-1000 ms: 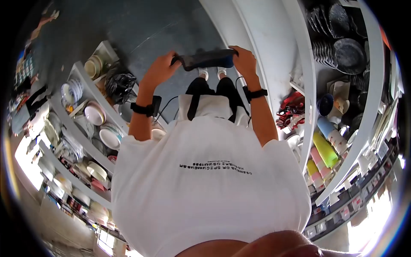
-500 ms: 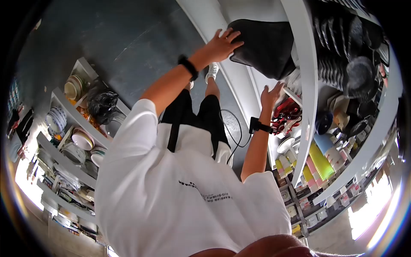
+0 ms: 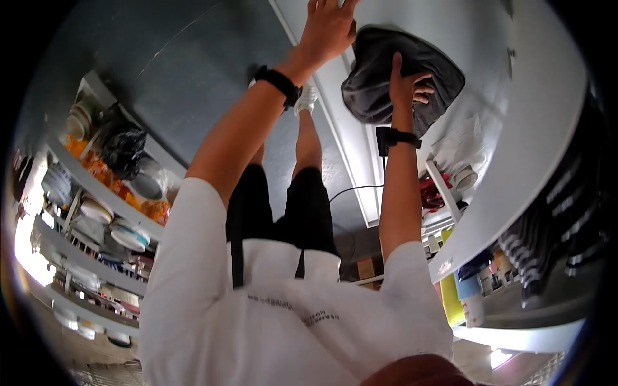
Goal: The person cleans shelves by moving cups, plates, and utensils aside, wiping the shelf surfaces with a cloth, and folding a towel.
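A dark grey cloth (image 3: 373, 71), folded or bunched, lies on the white shelf board (image 3: 483, 64). My right hand (image 3: 407, 87) is over it, thumb stretched out and the other fingers loosely bent against the fabric; I see no grip on it. Beyond the cloth's left edge, my left hand (image 3: 327, 32) reaches over the front edge of the shelf. Its fingers are apart and partly cut off by the top of the view, with nothing seen in them. Each wrist wears a black band.
A curved white shelf (image 3: 541, 161) rises close on the right, with stacked dark dishes (image 3: 534, 251) beyond it. Red items (image 3: 432, 194) and clear plastic wrap (image 3: 460, 145) sit near my right forearm. Racks of bowls (image 3: 96, 209) stand left. A black cable (image 3: 354, 190) hangs by my legs.
My right hand has moved up onto the cloth from beside it. My left hand has come off the cloth and moved up and left. The view has shifted closer to the shelf.
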The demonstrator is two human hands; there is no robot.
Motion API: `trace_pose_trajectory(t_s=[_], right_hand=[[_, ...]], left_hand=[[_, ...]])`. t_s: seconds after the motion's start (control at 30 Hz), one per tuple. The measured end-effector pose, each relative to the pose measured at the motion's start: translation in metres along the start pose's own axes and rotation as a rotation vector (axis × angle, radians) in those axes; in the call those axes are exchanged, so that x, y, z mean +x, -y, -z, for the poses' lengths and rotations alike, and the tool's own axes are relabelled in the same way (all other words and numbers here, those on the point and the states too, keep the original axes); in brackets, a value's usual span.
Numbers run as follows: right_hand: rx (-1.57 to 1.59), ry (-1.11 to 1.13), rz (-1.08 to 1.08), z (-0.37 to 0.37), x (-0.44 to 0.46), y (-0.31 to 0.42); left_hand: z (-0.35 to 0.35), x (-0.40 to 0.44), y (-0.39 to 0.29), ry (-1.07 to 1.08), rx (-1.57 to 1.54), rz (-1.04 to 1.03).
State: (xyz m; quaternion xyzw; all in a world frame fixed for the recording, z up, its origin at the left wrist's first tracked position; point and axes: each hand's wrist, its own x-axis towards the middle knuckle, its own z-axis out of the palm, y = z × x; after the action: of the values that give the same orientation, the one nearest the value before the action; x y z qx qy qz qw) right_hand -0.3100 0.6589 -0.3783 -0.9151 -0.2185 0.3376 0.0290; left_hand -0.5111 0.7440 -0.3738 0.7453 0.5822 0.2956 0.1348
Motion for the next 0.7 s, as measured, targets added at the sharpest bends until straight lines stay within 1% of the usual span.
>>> trace_pose_trajectory(t_s=[0.03,0.07,0.1,0.13,0.2,0.23,0.27,0.33,0.37,0.4,0.47,0.53,0.57,0.63,0.67,0.7], right_hand=[[-0.003,-0.016,0.005,-0.002,0.008,0.018],[-0.098,0.007,0.165,-0.005,0.014,0.032],[-0.205,0.037,0.320,-0.010,0.018,0.041],[-0.375,-0.011,0.496,-0.020,0.022,0.048],[-0.520,-0.060,0.671,-0.019,0.025,0.046],[-0.569,-0.056,0.792,-0.010,0.020,0.034],[-0.569,-0.045,0.770,0.006,0.019,0.007],[-0.627,0.078,0.962,0.031,0.019,-0.064],[-0.568,0.049,0.952,0.037,0.015,-0.103],[-0.508,0.017,0.946,0.040,0.009,-0.140],[-0.565,0.001,0.775,0.050,-0.009,-0.190],[-0.577,-0.006,0.645,0.049,-0.017,-0.205],[-0.570,0.002,0.646,0.045,-0.017,-0.210],[-0.586,-0.037,0.758,0.045,-0.010,-0.216],[-0.588,-0.047,0.752,0.043,-0.011,-0.205],[-0.606,0.023,0.701,0.040,-0.011,-0.194]], left_hand=[[-0.007,0.025,0.000,-0.063,-0.042,-0.071],[-0.019,0.045,0.003,-0.127,-0.087,-0.144],[-0.035,0.053,0.009,0.009,-0.207,-0.106],[-0.045,0.058,0.009,0.009,-0.213,-0.083],[-0.051,0.058,0.004,0.138,0.073,-0.108],[-0.047,0.054,0.008,0.124,0.143,-0.201],[-0.049,0.049,0.004,0.146,0.134,-0.205],[-0.045,0.053,0.007,0.236,0.115,-0.170],[-0.048,0.052,0.009,0.308,0.100,-0.180],[-0.047,0.053,0.007,0.297,0.084,-0.161],[-0.052,0.054,0.007,0.285,0.128,-0.118],[-0.053,0.057,0.005,0.282,0.123,-0.123],[-0.050,0.055,0.006,0.284,0.113,-0.121],[-0.049,0.054,0.007,0.301,0.111,-0.103],[-0.049,0.056,0.006,0.311,0.108,-0.089],[-0.048,0.056,0.007,0.307,0.100,-0.092]])
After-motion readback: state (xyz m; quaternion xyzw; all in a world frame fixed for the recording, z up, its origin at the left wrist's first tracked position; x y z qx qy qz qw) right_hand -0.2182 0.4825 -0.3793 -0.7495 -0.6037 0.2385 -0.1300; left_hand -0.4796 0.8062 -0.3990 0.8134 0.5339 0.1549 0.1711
